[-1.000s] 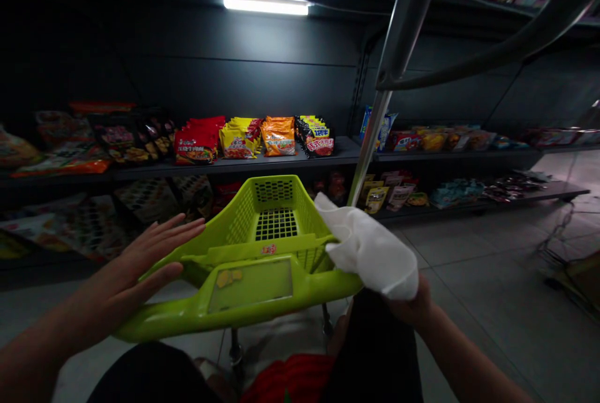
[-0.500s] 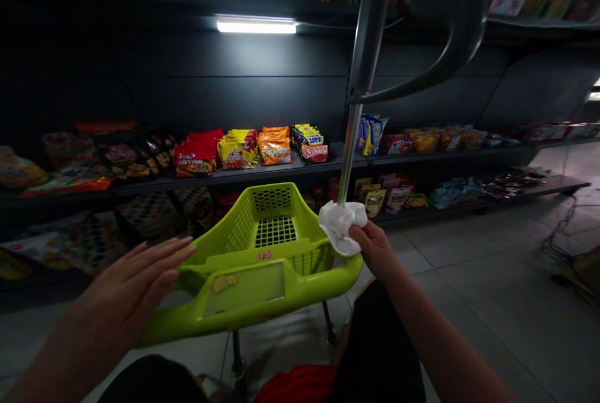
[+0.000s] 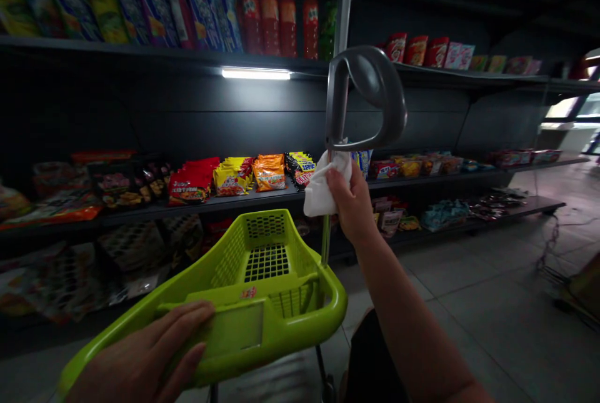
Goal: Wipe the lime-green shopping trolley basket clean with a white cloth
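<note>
A lime-green plastic shopping cart [image 3: 323, 322] stands before me, with a metal pole [image 3: 344, 9] rising at its right side. On the pole is a grey loop-shaped handle [image 3: 398, 109]. My right hand [image 3: 351, 203] is closed on a white cloth [image 3: 321, 194], pressing it around the pole just below the loop. The cloth hides that stretch of pole. My left hand [image 3: 154, 347] lies over the left part of the cart's push bar and its flat panel [image 3: 239, 328], fingers stretched out and thumb apart. The basket's grid floor is visible.
Dark shelves [image 3: 300, 60] run behind the cart. They hold snack packets [image 3: 269, 172], red drink bottles [image 3: 269, 15] and red boxes [image 3: 396, 47]. A light tube [image 3: 255, 74] glows under the upper shelf. Cables [image 3: 548, 253] lie on the tiled floor at right.
My right hand has moved the cloth up the pole from the cart rim to just under the loop. My left hand has come down onto the panel. The view has tilted up.
</note>
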Demonstrator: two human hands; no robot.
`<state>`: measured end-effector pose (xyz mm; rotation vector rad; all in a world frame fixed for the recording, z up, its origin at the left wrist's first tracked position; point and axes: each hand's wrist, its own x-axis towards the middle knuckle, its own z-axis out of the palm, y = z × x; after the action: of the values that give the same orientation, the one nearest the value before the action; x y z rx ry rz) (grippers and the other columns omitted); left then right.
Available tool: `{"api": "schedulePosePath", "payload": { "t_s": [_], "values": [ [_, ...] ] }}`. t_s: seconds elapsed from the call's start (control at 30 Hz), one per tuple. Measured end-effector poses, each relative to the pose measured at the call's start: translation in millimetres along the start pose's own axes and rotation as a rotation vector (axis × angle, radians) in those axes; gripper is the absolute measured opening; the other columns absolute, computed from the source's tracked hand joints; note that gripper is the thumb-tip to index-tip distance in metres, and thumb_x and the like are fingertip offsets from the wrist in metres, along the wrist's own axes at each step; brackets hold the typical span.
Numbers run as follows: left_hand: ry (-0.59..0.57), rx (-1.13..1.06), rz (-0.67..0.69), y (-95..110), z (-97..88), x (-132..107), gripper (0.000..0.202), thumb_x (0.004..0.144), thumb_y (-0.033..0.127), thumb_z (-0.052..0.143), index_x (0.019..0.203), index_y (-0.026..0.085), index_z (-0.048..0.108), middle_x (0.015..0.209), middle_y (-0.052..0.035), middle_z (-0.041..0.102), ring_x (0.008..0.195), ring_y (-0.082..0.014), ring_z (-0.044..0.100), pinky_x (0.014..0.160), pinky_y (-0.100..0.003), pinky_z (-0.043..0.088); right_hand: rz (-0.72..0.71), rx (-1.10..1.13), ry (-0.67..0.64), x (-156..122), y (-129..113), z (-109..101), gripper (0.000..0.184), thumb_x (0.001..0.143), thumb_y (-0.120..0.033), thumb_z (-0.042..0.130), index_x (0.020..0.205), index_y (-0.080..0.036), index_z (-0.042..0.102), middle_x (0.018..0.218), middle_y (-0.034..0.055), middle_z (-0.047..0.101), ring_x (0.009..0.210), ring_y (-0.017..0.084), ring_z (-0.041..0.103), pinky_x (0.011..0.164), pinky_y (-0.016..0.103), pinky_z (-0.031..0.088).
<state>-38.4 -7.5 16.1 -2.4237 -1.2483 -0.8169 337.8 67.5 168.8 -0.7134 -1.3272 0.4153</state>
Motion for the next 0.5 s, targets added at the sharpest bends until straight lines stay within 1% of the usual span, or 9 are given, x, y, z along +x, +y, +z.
{"api": "schedulePosePath", "payload": {
  "t_s": [0.1, 0.23, 0.3, 0.33, 0.4, 0.43, 0.5],
  "values": [
    [-0.057, 0.032, 0.034, -19, -6.2, -11, 0.043, 0.091, 0.048, 0.056, 0.133, 0.043, 0.059, 0.132, 0.0051, 0.071, 0.106, -0.0235, 0.074, 0.087, -0.032, 0.061, 0.161, 0.136, -0.100, -29, 13, 6, 0.037, 0.085, -0.052, 0.066, 0.105, -0.021, 0.062, 0.083, -0.0003, 0.060, 0.067, 0.012, 0.052, 0.060, 0.022, 0.046],
    [-0.022, -0.051, -0.005, -41, -21.5, -19, 0.035, 0.092, 0.045, 0.052, 0.124, 0.041, 0.065, 0.127, 0.0045, 0.074, 0.106, -0.0234, 0.074, 0.087, -0.032, 0.060, 0.428, 0.306, -0.338, -79, 39, 9, 0.047, 0.075, -0.060, 0.075, 0.093, -0.017, 0.063, 0.073, -0.0014, 0.060, 0.057, 0.009, 0.050, 0.053, 0.020, 0.042],
    [0.010, -0.106, -0.036, -50, -28.8, -21, 0.032, 0.093, 0.045, 0.051, 0.119, 0.039, 0.068, 0.124, 0.0032, 0.075, 0.107, -0.0238, 0.073, 0.089, -0.032, 0.059, 0.527, 0.357, -0.471, -94, 47, 11, 0.054, 0.069, -0.063, 0.078, 0.089, -0.016, 0.063, 0.072, -0.0006, 0.061, 0.055, 0.009, 0.051, 0.053, 0.020, 0.043],
    [0.020, -0.129, -0.045, -55, -31.8, -21, 0.031, 0.093, 0.045, 0.050, 0.117, 0.039, 0.069, 0.122, 0.0029, 0.076, 0.107, -0.0237, 0.073, 0.091, -0.032, 0.058, 0.554, 0.371, -0.548, -96, 47, 13, 0.056, 0.066, -0.063, 0.080, 0.088, -0.015, 0.063, 0.072, 0.0000, 0.062, 0.055, 0.010, 0.053, 0.052, 0.020, 0.043],
    [0.035, -0.171, -0.047, -65, -36.0, -21, 0.031, 0.094, 0.044, 0.049, 0.116, 0.039, 0.070, 0.119, 0.0026, 0.077, 0.106, -0.0229, 0.073, 0.092, -0.031, 0.057, 0.547, 0.393, -0.660, -88, 37, 21, 0.056, 0.065, -0.060, 0.083, 0.092, -0.015, 0.064, 0.075, 0.0007, 0.064, 0.056, 0.010, 0.055, 0.053, 0.020, 0.045],
    [0.042, -0.194, -0.045, -70, -37.2, -21, 0.031, 0.095, 0.043, 0.048, 0.115, 0.038, 0.071, 0.119, 0.0025, 0.077, 0.106, -0.0224, 0.073, 0.092, -0.031, 0.056, 0.514, 0.408, -0.678, -79, 28, 28, 0.055, 0.065, -0.058, 0.084, 0.095, -0.016, 0.064, 0.077, 0.0005, 0.065, 0.057, 0.010, 0.056, 0.053, 0.021, 0.045],
    [0.054, -0.234, -0.043, -82, -38.1, -20, 0.032, 0.095, 0.041, 0.046, 0.115, 0.037, 0.071, 0.118, 0.0016, 0.077, 0.106, -0.0217, 0.073, 0.094, -0.031, 0.055, 0.419, 0.459, -0.639, -55, 4, 44, 0.053, 0.067, -0.056, 0.083, 0.099, -0.019, 0.063, 0.077, -0.0007, 0.064, 0.058, 0.011, 0.056, 0.053, 0.021, 0.046]
  ]
}}
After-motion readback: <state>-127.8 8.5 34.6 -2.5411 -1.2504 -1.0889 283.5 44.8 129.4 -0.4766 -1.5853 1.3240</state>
